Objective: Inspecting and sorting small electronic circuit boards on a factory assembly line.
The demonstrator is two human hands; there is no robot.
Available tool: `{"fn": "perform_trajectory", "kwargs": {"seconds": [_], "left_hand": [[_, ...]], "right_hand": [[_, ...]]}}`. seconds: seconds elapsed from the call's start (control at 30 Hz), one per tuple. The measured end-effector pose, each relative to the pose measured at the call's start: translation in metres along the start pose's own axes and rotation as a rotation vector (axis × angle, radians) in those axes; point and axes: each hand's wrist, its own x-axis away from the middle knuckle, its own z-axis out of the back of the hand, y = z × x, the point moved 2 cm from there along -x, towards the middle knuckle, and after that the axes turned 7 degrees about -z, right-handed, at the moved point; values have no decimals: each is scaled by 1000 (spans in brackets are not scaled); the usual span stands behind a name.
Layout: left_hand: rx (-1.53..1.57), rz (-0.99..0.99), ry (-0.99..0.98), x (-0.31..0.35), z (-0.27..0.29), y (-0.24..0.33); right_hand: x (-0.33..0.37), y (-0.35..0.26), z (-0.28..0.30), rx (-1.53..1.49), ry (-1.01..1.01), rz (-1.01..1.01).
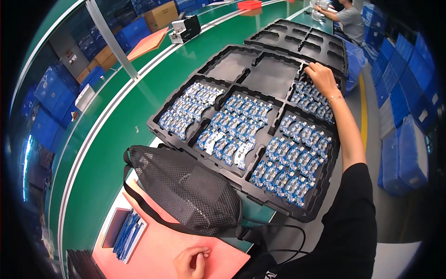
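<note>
- Nearest us, our left hand is over a flat salmon-pink sheet, its fingers curled in toward the thumb; we cannot tell whether it holds anything.
- To its left on the sheet sits a shallow white-edged box with thin blue pieces stacked inside.
- Just beyond lies a black mesh bag with a strap, between our left hand and the boards.
- Past the bag is a black moulded plastic tray; curved blue circuit boards with silvery parts lie in rows in four of its compartments, well apart from our left hand.
- Our right hand reaches over the far right compartment, fingers bent down right above the boards there; we cannot tell whether they grip one.
- Farther off stands a second black plastic tray, and beyond it a seated person in grey.
</note>
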Motion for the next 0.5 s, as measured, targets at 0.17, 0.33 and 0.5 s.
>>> {"fn": "perform_trajectory", "kwargs": {"seconds": [0.17,0.33,0.5], "left_hand": [[52,-10,0,3,-4,-8],[28,9,-3,4,-3,-8],[-14,0,-28,-1,-1,-6]], "right_hand": [[1,1,6,58,16,104],[1,2,3,108,1,42],[6,2,-11,150,-20,-28]]}}
